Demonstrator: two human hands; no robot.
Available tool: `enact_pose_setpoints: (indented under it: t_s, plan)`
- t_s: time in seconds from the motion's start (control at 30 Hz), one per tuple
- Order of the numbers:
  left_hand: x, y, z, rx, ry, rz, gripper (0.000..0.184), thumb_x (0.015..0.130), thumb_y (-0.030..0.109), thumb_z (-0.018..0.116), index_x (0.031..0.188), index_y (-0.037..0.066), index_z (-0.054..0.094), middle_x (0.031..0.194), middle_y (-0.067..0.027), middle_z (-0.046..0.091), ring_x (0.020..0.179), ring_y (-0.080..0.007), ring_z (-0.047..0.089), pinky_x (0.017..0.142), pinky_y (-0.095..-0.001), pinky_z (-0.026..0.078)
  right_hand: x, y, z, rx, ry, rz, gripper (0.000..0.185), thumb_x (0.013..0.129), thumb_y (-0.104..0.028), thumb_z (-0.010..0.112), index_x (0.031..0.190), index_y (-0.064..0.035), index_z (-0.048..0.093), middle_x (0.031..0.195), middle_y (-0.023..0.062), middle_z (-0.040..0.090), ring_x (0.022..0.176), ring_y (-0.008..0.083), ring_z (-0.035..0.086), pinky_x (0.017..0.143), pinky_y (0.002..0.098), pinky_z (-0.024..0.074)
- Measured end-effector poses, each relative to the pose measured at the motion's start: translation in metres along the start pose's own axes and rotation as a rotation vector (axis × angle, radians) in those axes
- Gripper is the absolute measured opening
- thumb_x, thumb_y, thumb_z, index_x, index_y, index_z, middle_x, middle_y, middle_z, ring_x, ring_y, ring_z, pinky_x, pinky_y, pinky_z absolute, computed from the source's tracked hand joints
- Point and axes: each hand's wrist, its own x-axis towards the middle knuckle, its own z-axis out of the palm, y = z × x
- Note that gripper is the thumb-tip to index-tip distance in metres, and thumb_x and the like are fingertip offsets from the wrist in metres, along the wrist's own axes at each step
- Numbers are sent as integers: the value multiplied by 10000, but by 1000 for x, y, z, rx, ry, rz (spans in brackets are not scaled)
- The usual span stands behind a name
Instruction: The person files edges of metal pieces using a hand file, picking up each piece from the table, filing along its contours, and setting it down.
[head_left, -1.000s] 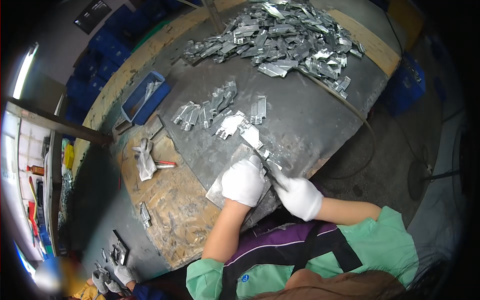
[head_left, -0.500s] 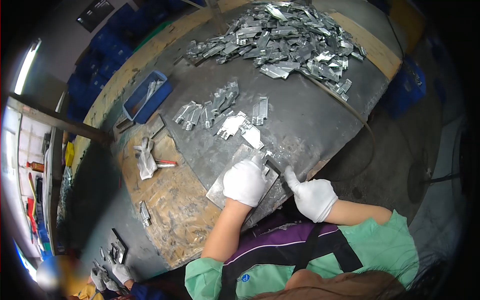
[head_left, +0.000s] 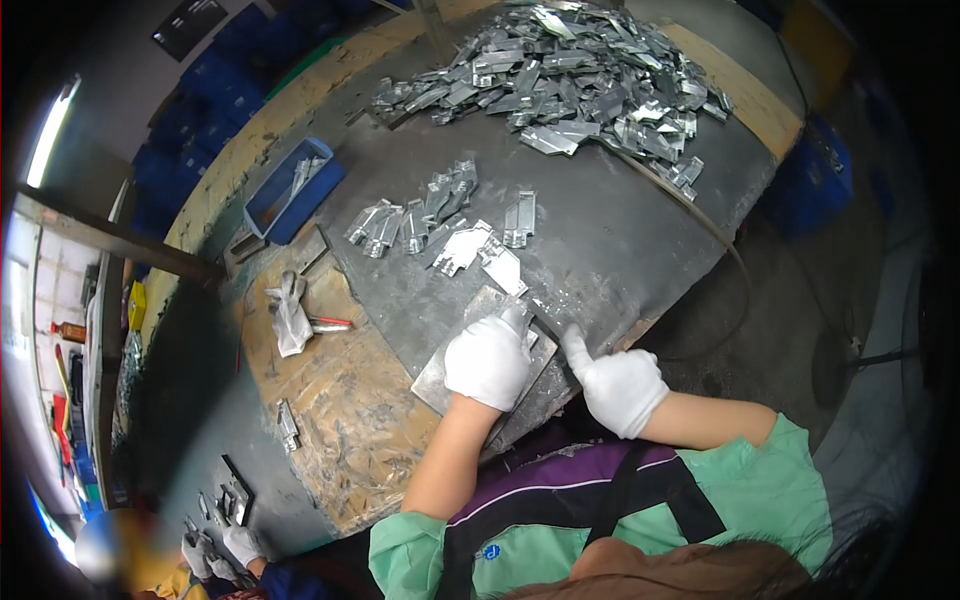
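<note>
Metal pieces [head_left: 502, 270] looked glossy, the tabletop [head_left: 620, 235] matt and scuffed, the gloves [head_left: 488, 362] cloth, the bin [head_left: 314, 207] smooth plastic

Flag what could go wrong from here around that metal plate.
The dark file-like bar could slip and hit the gloved left hand close beside it. The shiny metal part, lying near the far corner of the metal plate, might get knocked if the bar overshoots.

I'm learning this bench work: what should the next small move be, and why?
Probably a short stroke of the dark bar with the right hand, which appears to grip it: its far end sits near the left hand, resting over the metal plate.
</note>
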Motion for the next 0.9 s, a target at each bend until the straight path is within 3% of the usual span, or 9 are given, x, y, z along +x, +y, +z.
enact_pose_setpoints:
  t_s: [0.2,0.33,0.4,0.43,0.5,0.67,0.73,0.8,0.9]
  plan:
    - [0,2,-2,23,17,-46,220,907,210,458,839,58,601,736,-167,642,674,-330,651,597,-443,518,66,21,-32,-217,-96,164,545,838,-141,481,1364,-29,391,754,109,694,673,266,688,538,410,522]
    - [-11,-6,-14,-193,164,-94,305,948,263,420,884,62,641,798,-164,663,715,-354,650,645,-460,514,55,-17,-133,-256,-118,-9,517,865,-172,505,1326,46,422,726,124,683,658,277,682,535,421,488]
    - [-28,-32,-31,-302,311,-267,250,935,241,498,945,48,656,838,-186,658,764,-356,641,710,-447,515,34,-44,-152,-132,95,-132,529,857,-162,505,1345,33,440,637,85,650,511,243,630,486,406,464]
    - [-40,-49,-43,-208,379,-359,220,926,215,526,937,34,651,843,-192,654,772,-362,635,714,-439,513,30,-62,-154,144,83,-19,546,844,-164,508,1344,47,453,608,76,628,491,221,602,486,399,461]
    - [-62,-94,-58,-105,482,-616,264,940,242,507,965,6,621,866,-225,645,809,-409,620,728,-475,493,14,-87,-161,-125,54,-217,632,820,-169,497,1390,77,381,566,78,571,499,204,578,487,373,463]
    - [-128,-235,-61,176,5,-986,413,945,361,451,1065,2,618,1008,-297,631,982,-459,591,841,-507,468,1,-110,-131,-183,125,-191,672,807,-181,499,1401,94,347,593,65,561,527,199,576,506,355,440]
    - [-151,-279,-47,226,-207,-977,444,927,386,472,1085,-3,618,1070,-283,629,1039,-434,591,877,-493,469,0,-115,-117,-278,158,-136,673,808,-182,499,1403,93,345,598,62,561,534,197,577,506,353,434]
    - [-144,-262,-55,355,-245,-1121,415,931,361,467,1093,12,622,1100,-244,639,1058,-387,609,869,-467,490,0,-118,-105,-371,183,-70,674,809,-183,499,1404,93,343,603,59,561,542,195,578,506,351,428]
    - [-98,-212,-55,516,181,-973,310,864,238,529,1124,103,630,1058,-168,658,980,-334,650,819,-418,525,-2,-123,-92,-490,229,-60,676,810,-183,499,1406,93,340,610,55,561,553,193,580,507,349,419]
